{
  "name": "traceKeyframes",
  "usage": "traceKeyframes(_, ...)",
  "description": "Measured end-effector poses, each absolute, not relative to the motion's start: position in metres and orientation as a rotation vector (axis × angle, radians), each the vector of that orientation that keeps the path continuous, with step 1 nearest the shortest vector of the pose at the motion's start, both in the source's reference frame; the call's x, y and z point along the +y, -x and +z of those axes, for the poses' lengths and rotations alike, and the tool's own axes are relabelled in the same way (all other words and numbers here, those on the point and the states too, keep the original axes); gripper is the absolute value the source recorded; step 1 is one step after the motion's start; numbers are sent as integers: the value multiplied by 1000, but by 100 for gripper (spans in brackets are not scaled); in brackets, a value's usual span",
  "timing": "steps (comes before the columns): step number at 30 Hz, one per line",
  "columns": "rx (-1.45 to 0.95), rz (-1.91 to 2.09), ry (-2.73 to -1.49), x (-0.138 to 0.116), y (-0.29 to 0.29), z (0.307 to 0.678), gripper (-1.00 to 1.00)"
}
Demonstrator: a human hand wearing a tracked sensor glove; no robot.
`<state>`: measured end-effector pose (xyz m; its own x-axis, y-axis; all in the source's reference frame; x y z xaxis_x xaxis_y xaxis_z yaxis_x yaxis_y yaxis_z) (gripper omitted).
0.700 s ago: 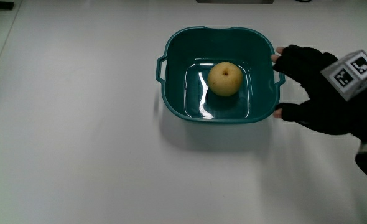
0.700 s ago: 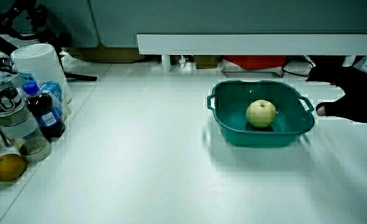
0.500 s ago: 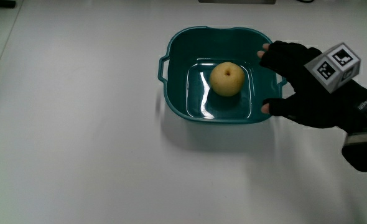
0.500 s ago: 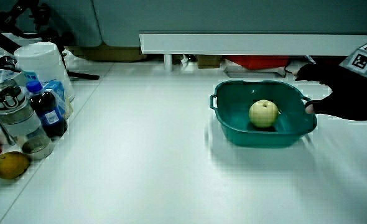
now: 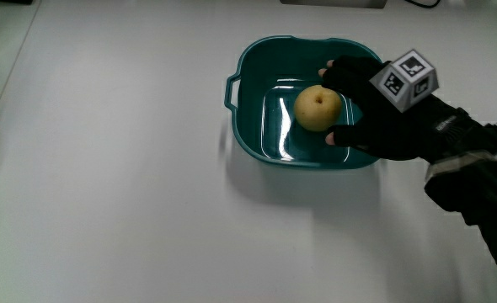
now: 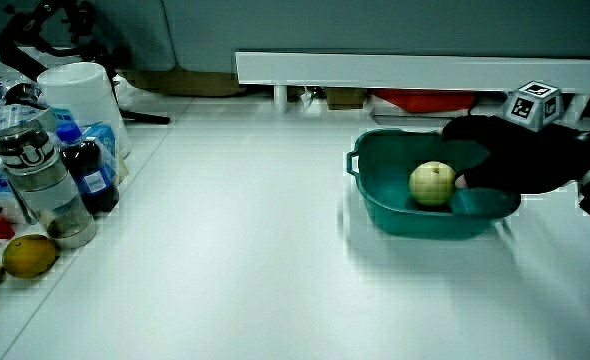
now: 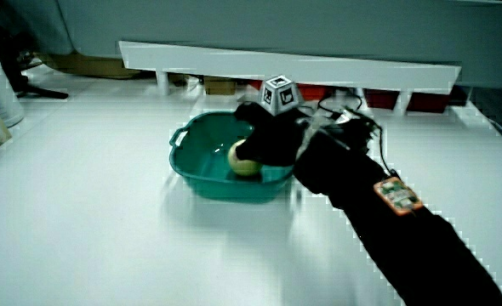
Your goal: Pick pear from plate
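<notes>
A yellow pear [image 5: 316, 109] lies in the middle of a teal square dish with small handles [image 5: 248, 126]. The black-gloved hand [image 5: 343, 105] reaches over the dish's rim into it. Its fingers are spread around the pear, the thumb on the side nearer the person and the other fingers on the side toward the partition. They sit close to the fruit and have not closed on it. Both side views show the pear [image 6: 432, 184] [image 7: 244, 161] resting on the dish floor [image 6: 395, 215] [image 7: 208, 183] with the hand [image 6: 505, 160] [image 7: 268, 140] beside it.
Several bottles [image 6: 45, 190], a white tub [image 6: 80, 95] and a yellow fruit [image 6: 30, 255] crowd the table's edge in a side view. A low white partition [image 6: 395, 70] runs along the table past the dish. The forearm [image 7: 379, 212] stretches from the dish toward the person.
The hand has moved from beside the dish's rim into the dish, and its fingers now bracket the pear. The pear and dish have stayed in place.
</notes>
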<state>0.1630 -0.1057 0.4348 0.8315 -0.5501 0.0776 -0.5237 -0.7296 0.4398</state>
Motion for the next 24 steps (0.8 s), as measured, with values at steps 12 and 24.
traceKeyframes(12,-764,-216,-2505,-114,-143,457,0)
traceKeyframes(24,-720,-264,-2457,-117,-138,480,0)
